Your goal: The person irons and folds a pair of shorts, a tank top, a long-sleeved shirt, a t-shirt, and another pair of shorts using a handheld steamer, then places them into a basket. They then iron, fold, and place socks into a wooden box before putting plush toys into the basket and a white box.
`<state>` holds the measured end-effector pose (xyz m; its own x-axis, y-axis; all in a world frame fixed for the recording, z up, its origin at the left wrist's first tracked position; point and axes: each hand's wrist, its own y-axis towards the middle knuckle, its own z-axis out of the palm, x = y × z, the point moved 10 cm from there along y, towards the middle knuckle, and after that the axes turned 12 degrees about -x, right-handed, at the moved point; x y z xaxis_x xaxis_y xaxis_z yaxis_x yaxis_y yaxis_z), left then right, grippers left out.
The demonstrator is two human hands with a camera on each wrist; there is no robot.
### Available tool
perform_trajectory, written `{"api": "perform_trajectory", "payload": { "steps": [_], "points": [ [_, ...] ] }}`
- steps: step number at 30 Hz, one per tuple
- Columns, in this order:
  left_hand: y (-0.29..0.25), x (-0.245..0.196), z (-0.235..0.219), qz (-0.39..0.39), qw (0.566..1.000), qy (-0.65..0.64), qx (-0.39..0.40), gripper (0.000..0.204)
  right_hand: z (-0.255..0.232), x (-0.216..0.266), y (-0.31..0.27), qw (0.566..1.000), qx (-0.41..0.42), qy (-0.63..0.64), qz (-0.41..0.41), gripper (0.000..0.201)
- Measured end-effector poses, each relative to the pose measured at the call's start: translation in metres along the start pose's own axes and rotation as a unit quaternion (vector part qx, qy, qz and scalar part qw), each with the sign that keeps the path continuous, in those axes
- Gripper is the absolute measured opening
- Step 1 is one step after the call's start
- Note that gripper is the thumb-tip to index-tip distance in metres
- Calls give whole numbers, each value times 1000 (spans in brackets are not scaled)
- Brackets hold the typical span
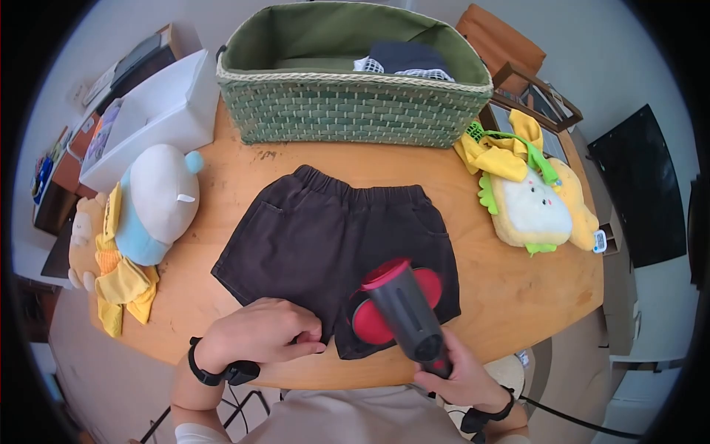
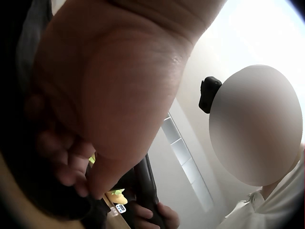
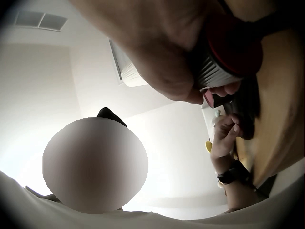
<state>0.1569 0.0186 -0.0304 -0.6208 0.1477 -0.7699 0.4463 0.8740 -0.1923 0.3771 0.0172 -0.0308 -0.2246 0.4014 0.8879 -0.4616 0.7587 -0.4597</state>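
Observation:
Dark shorts (image 1: 318,237) with an elastic waistband lie spread on the wooden table (image 1: 510,311), waistband away from me. My left hand (image 1: 274,325) has its fingers curled at the hem of the nearer left leg, pinching the dark cloth. In my right hand (image 1: 458,370) is the handle of a grey and magenta hair dryer (image 1: 403,307). Its barrel slants over the other leg, magenta-rimmed end pointing away from me. Red rounded shapes (image 1: 373,323) show on both sides of the barrel. The right wrist view shows the fingers wrapped around the handle above its magenta base (image 3: 238,45).
A green woven basket (image 1: 355,111) with dark and checked cloth inside stands at the back. At left are a white bin (image 1: 159,118), a blue-white plush toy (image 1: 159,200) and yellow cloth (image 1: 122,285). A sandwich-shaped plush (image 1: 529,211) and yellow-green cloth (image 1: 503,155) sit at right.

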Motion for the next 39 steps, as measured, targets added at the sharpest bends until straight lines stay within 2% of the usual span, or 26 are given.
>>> {"api": "perform_trajectory", "payload": {
  "steps": [3, 8, 11, 14, 16, 19, 22, 25, 31, 39],
  "points": [
    [0, 2, -1, 1, 1000, 5, -16, 25, 5, -22, 10, 999, 13, -47, 22, 61],
    [-2, 0, -1, -3, 1000, 12, -3, 22, -4, -20, 1, 998, -8, -51, 26, 59],
    [-4, -15, 3, 47, 999, -10, 7, 21, -7, -24, -2, 998, -15, -47, 43, 58],
    [-6, -25, 12, 75, 996, -50, 21, 32, -3, -24, 0, 998, -13, -35, 46, 56],
    [-7, -23, 27, 120, 992, 35, 30, 39, 0, -18, 4, 999, -13, -30, 36, 55],
    [-5, -21, 28, 104, 993, 39, 42, 39, 8, -13, 13, 999, 3, -18, 48, 52],
    [-3, -23, 24, 105, 994, 16, 24, 39, 13, -4, 27, 1000, -4, -22, 4, 47],
    [-3, -20, 25, 79, 996, 30, 24, 36, 18, -1, 44, 1000, -18, 8, 13, 44],
    [-3, -20, 24, 59, 997, 30, 26, 36, 18, 27, 80, 997, -64, -5, -41, 35],
    [-3, -18, 25, 56, 997, 43, 31, 37, 22, 39, 91, 997, -60, -26, -31, 39]
  ]
}}
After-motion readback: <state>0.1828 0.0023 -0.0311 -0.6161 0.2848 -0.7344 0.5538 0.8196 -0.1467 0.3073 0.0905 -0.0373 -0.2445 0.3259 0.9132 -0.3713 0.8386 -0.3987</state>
